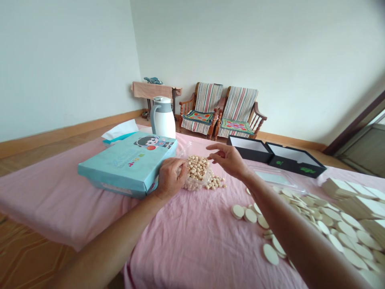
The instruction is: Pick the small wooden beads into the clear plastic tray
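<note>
A clear plastic bag (197, 185) full of small, round wooden beads (197, 166) lies on the pink cloth, its mouth spread toward the far side. Several loose beads (217, 182) have spilled beside its right edge. My left hand (171, 176) is closed on the bag's left side, right by the corner of a light blue box (129, 160). Over the bag's right side hovers my right hand (227, 158), fingers apart and slightly bent, with nothing visible in them. Its fingertips are near the beads.
Many thin wooden discs (331, 224) are heaped at the right, beside stacked pale wooden pieces (357, 200). Two black open boxes (296, 160) and a clear plastic tray (272, 178) lie behind them. A white jug (164, 120) stands behind the blue box. Two chairs (236, 112) are beyond.
</note>
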`<control>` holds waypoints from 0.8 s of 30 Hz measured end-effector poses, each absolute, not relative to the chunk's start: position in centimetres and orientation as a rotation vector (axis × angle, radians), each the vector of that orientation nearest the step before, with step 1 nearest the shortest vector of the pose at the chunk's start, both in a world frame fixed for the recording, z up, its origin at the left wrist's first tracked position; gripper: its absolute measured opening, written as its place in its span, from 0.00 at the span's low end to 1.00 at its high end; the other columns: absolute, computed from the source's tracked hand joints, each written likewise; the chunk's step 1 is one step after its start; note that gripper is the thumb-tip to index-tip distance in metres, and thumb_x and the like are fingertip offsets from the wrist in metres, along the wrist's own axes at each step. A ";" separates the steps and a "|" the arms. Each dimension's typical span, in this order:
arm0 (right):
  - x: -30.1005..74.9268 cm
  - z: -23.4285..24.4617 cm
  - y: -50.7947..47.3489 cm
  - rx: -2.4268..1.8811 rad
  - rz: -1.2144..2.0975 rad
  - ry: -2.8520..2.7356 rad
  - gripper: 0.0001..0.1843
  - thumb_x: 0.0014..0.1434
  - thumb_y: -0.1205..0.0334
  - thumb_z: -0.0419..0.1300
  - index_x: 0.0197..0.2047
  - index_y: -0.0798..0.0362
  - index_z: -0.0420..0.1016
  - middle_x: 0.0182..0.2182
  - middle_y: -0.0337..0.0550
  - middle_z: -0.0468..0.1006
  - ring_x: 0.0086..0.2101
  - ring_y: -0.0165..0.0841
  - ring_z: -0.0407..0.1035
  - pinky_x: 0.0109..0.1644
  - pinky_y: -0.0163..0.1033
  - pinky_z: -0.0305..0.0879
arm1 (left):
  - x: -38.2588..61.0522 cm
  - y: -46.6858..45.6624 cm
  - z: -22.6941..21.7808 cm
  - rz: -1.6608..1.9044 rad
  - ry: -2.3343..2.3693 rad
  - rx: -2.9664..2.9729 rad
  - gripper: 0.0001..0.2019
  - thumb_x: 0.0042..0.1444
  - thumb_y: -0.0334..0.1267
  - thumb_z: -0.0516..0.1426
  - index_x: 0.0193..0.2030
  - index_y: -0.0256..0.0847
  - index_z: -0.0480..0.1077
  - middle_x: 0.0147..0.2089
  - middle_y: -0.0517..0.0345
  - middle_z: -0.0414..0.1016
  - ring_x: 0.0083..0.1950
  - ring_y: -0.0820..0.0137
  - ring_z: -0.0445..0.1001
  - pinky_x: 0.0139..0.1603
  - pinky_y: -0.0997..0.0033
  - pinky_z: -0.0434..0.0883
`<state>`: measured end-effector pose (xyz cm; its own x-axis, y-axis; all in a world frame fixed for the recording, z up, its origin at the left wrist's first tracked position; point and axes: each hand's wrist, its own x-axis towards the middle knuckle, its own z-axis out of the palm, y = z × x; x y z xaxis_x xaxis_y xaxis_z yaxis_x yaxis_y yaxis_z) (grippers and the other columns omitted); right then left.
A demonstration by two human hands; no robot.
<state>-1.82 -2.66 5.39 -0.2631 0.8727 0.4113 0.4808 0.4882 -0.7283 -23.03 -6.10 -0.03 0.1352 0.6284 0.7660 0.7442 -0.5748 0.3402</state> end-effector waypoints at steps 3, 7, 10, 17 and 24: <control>-1.3 5.1 -3.9 -1.214 0.511 -1.826 0.11 0.55 0.64 0.56 0.39 0.56 0.76 0.26 0.43 0.79 0.28 0.31 0.74 0.33 0.34 0.68 | -23.1 -6.1 -0.1 -1.393 -1.369 -2.266 0.10 0.59 0.34 0.49 0.30 0.40 0.69 0.32 0.55 0.75 0.38 0.66 0.72 0.43 0.65 0.66; 1.1 3.4 -6.7 -1.257 0.546 -1.771 0.10 0.56 0.61 0.55 0.36 0.57 0.75 0.29 0.45 0.78 0.28 0.32 0.75 0.30 0.34 0.68 | -23.1 -6.6 0.4 -1.314 -1.240 -2.311 0.09 0.60 0.37 0.49 0.32 0.40 0.69 0.32 0.55 0.74 0.39 0.65 0.71 0.48 0.62 0.65; 3.1 1.8 -9.8 -1.295 0.561 -1.792 0.10 0.57 0.60 0.55 0.36 0.55 0.75 0.30 0.44 0.77 0.30 0.32 0.75 0.33 0.35 0.68 | -22.7 -7.5 0.9 -1.204 -1.037 -2.458 0.10 0.59 0.44 0.54 0.34 0.40 0.69 0.34 0.54 0.74 0.40 0.65 0.71 0.47 0.62 0.65; 6.2 -0.7 -14.7 -1.349 0.540 -1.788 0.09 0.60 0.59 0.54 0.38 0.52 0.74 0.32 0.43 0.74 0.31 0.32 0.75 0.35 0.35 0.70 | -21.3 -8.7 1.4 -0.790 -0.964 -2.535 0.11 0.61 0.42 0.53 0.31 0.40 0.67 0.31 0.57 0.70 0.35 0.68 0.69 0.38 0.67 0.63; 7.5 -1.8 -14.6 -1.310 0.471 -1.703 0.09 0.59 0.59 0.54 0.38 0.51 0.73 0.35 0.44 0.74 0.30 0.31 0.74 0.34 0.36 0.71 | -21.3 -7.8 0.6 -0.711 -1.097 -2.458 0.11 0.62 0.38 0.52 0.30 0.40 0.68 0.30 0.57 0.70 0.35 0.68 0.69 0.38 0.66 0.64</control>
<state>7.55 -14.55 -1.76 -0.0248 0.9053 0.4241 0.5591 0.3642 -0.7448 -21.29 -7.82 0.59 0.5728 0.5842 0.5749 0.7632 -0.6360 -0.1140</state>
